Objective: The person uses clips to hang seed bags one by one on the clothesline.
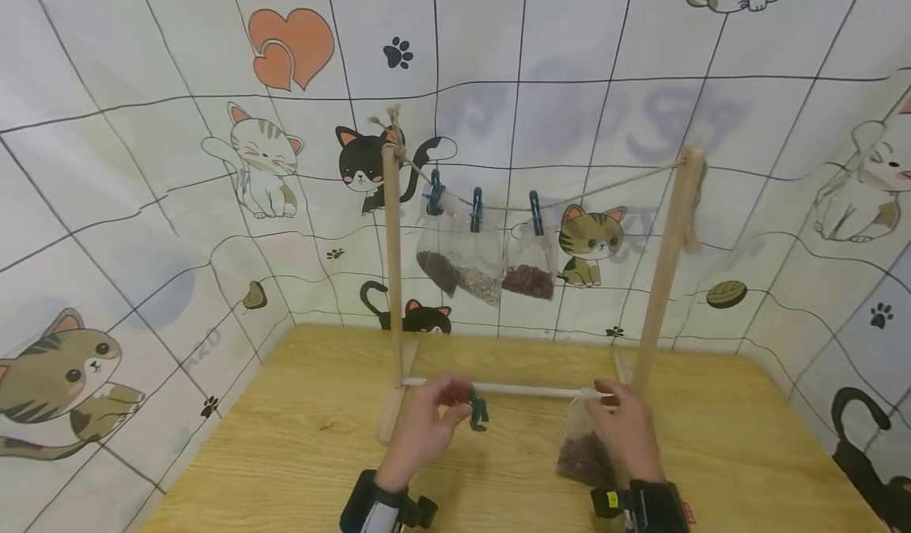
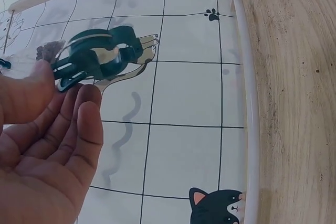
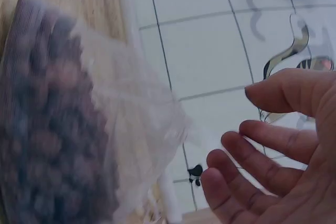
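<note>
Between thumb and fingers, my left hand (image 1: 430, 422) pinches a dark green plastic clothespin (image 2: 100, 56) by its handle end, its jaws pointing away from the fingers. My right hand (image 1: 629, 430) is beside a clear plastic bag (image 1: 585, 458) with dark brown pieces at its bottom. In the right wrist view, thumb and fingers (image 3: 273, 166) are spread apart, with a gap between them and the bag's pale upper end. The bag stands by the white crossbar (image 1: 512, 389) of a wooden frame.
A rope (image 1: 605, 185) runs between two wooden posts (image 1: 394, 264). Several green clothespins (image 1: 477, 209) hold small bags of dark, pale and reddish-brown contents (image 1: 528, 280) on it. Behind stands a cat-printed cloth wall (image 1: 398, 11); below is a wooden table (image 1: 306, 414).
</note>
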`<state>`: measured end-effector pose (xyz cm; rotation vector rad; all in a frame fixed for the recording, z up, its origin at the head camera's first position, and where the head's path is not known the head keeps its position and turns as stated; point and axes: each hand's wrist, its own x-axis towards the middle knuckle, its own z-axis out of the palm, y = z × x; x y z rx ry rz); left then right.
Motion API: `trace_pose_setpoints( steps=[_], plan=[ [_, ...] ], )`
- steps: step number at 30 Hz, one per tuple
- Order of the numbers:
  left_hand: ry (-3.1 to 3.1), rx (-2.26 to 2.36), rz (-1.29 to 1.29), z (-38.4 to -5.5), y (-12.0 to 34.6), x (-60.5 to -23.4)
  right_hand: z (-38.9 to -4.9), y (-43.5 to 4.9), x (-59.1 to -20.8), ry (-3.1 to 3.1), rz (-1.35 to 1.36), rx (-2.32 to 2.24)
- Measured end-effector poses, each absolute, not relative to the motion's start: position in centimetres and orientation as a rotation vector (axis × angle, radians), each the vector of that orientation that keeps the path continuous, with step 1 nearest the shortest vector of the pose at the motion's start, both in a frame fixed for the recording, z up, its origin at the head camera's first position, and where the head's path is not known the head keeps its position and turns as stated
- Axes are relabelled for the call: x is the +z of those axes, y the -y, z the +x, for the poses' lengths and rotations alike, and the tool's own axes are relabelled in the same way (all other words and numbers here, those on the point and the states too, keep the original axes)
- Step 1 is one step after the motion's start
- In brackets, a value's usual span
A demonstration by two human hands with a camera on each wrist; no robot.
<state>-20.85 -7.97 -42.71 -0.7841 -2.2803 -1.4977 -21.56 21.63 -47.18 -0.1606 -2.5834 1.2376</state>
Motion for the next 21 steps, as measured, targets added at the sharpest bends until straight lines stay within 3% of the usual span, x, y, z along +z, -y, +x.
trace_pose_setpoints(
  steps=[12, 21],
  plan=[
    [2.254, -1.535, -0.697, -18.6, 7.5, -39.2, -21.9, -23.3, -49.0, 2.792, -0.171, 1.195],
    [2.267, -1.506, -0.649, -20.5, 7.6, -42.6, -21.9, -23.5, -49.0, 2.779, -0.158, 1.219]
  ],
)
